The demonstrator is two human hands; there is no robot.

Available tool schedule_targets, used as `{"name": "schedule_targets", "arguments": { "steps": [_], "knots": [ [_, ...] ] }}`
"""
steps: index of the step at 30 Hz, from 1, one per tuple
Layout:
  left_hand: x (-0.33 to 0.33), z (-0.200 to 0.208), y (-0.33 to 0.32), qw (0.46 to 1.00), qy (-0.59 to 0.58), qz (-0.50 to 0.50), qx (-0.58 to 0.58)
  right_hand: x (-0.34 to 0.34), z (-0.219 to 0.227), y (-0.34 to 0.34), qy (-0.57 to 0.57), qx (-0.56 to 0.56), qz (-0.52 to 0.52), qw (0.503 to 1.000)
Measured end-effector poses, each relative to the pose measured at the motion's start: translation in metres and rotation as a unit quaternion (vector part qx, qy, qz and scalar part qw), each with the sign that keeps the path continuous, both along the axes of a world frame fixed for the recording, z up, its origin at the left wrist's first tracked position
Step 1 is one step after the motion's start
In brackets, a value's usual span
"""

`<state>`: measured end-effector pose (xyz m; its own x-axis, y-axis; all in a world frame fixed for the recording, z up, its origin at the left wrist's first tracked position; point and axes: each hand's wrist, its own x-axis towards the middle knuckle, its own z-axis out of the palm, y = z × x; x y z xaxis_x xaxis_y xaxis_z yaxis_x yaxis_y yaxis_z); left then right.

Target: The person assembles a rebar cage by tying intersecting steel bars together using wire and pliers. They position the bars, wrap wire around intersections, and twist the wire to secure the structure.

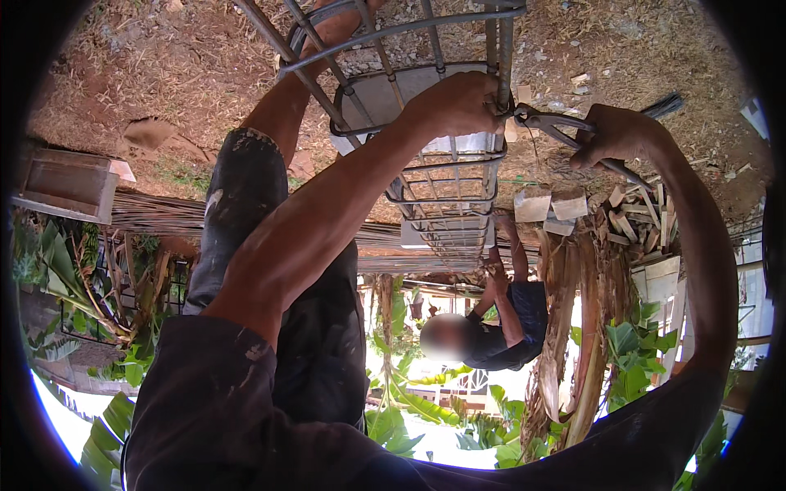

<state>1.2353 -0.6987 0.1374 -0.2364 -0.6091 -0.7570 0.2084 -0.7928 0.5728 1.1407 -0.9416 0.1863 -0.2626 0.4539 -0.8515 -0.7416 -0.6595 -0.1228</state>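
Observation:
A long rebar cage (442,168) of steel bars and square stirrups runs from the top of the view toward the middle. My left hand (463,105) is closed on the cage at a stirrup corner, its fingertips partly hidden behind the bar. In my right hand (618,135) is a pair of pincers (557,120), its handles within my fingers. The jaws of the pincers are at the same corner, next to my left fingertips. A thin wire hangs below the jaws. Just beyond my right hand a bundle of dark tie wire (661,106) shows.
Another person (499,344), inverted in the view, has their hands at the cage's far end. Pale blocks (532,204) and a heap of wood pieces (643,214) lie at right. Long thin rods (160,214) and a wooden box (61,184) are at left. Dry grass covers the ground.

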Motion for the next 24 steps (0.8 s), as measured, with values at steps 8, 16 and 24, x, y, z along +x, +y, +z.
{"name": "schedule_targets", "arguments": {
  "steps": [8, 16, 24],
  "knots": [
    [-0.011, 0.009, -0.001, 0.996, -0.085, 0.024, 0.003, 0.036, -0.003, -0.01, 0.112, -0.001, 0.01, 0.994],
    [0.013, 0.012, -0.007, 0.997, -0.055, -0.049, -0.023, -0.033, 0.024, 0.019, 0.173, -0.029, -0.243, 0.954],
    [-0.017, 0.002, 0.007, 0.988, 0.015, 0.151, 0.023, -0.035, 0.049, 0.036, 0.052, -0.057, -0.218, 0.973]
  ]
}}
